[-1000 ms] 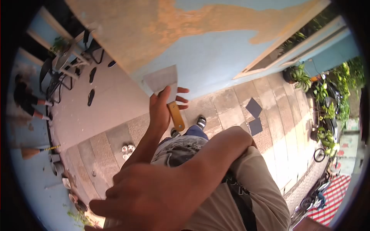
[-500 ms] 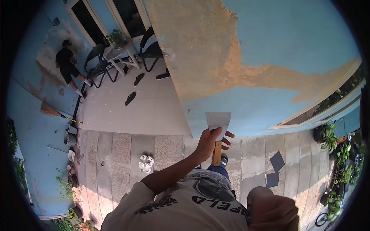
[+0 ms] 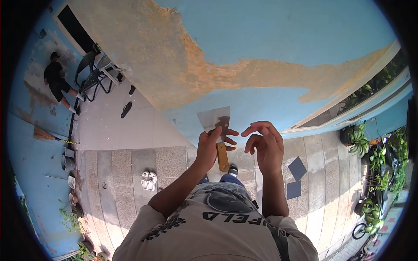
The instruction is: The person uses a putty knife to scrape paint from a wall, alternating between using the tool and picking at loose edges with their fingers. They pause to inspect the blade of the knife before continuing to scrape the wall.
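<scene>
My left hand (image 3: 210, 145) grips a putty knife (image 3: 222, 154) near where its blade meets the wooden handle. The wide metal blade points up toward the wall, and the handle hangs down below my fingers. Just to the right, my right hand (image 3: 266, 145) is raised with its fingers loosely bent and apart, holding nothing. A small gap separates it from the knife. Beyond both hands stands a blue wall (image 3: 283, 43) with a large bare patch (image 3: 143, 56) of grey and tan plaster where paint is gone.
At the far left a person (image 3: 55, 78) in dark clothes stands by another scraped wall. Near them are a black chair (image 3: 89, 76) and a broom (image 3: 45, 134). White clogs (image 3: 148, 181) and dark square sheets (image 3: 297, 168) lie on the paving. Plants (image 3: 359, 141) line the right.
My right hand has risen from low beside my body to near the putty knife, its fingers loosening. My view has turned right, and the left hand still holds the knife.
</scene>
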The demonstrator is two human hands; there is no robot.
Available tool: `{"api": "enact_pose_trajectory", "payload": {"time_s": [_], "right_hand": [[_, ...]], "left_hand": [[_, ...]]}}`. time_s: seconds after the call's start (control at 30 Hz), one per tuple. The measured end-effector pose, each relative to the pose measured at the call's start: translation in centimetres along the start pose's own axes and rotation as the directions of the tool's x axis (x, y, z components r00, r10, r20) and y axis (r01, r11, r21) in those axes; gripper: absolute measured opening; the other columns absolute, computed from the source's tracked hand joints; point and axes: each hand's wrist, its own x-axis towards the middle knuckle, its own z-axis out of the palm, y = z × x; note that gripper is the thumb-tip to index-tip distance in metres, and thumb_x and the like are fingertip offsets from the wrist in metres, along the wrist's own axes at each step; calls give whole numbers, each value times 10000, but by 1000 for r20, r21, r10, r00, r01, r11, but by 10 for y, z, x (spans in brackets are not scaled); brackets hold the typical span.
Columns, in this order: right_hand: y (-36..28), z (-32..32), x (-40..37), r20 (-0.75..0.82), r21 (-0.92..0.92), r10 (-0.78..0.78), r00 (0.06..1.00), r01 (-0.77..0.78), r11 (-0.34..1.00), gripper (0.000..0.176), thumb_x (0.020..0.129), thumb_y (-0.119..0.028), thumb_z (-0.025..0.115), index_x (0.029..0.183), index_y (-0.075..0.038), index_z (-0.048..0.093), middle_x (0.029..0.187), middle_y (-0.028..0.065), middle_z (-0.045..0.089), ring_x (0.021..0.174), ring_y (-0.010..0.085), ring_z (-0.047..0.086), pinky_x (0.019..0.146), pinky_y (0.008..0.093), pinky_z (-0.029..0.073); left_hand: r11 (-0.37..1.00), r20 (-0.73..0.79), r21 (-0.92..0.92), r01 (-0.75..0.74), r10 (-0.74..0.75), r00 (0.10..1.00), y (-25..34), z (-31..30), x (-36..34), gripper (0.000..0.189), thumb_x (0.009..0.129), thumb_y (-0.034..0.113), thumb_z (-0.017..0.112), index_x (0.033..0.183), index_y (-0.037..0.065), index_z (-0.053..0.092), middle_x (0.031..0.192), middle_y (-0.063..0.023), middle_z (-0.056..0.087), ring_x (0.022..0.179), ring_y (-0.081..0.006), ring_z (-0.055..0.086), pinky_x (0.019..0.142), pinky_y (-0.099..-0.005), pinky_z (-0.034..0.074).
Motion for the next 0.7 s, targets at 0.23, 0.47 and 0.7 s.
{"api": "enact_pose_trajectory", "payload": {"time_s": [0.23, 0.47, 0.7], "right_hand": [[15, -56, 19, -24, -625, 133, 991, -119, 772, 272, 1002, -230, 547, 1145, -5, 600, 996, 89, 685, 868, 170, 674, 705, 283, 507], [20, -72, 29, 404, -332, 378, 833, -251, 909, 273, 994, -238, 582, 1108, 10, 598, 876, 42, 634, 775, 129, 617, 682, 273, 491], [28, -69, 33, 503, -144, 436, 747, -424, 894, 145, 998, -174, 554, 1016, -30, 567, 675, 15, 532, 557, 99, 501, 496, 251, 368]], "left_hand": [[987, -2, -19, -159, 159, 987, -8, 32, 16, 397, 1027, 274, 440, 1284, -21, 504, 1064, -193, 672, 886, -249, 690, 838, -391, 562], [942, 42, 59, -331, 329, 943, -17, 59, 22, 431, 1065, 301, 365, 1333, -18, 473, 1194, -188, 646, 1178, -273, 603, 915, -354, 511], [979, 66, 57, -196, 192, 979, -12, 59, 27, 486, 1047, 371, 425, 1269, -43, 551, 1192, -190, 654, 1130, -243, 621, 924, -340, 527]]}}
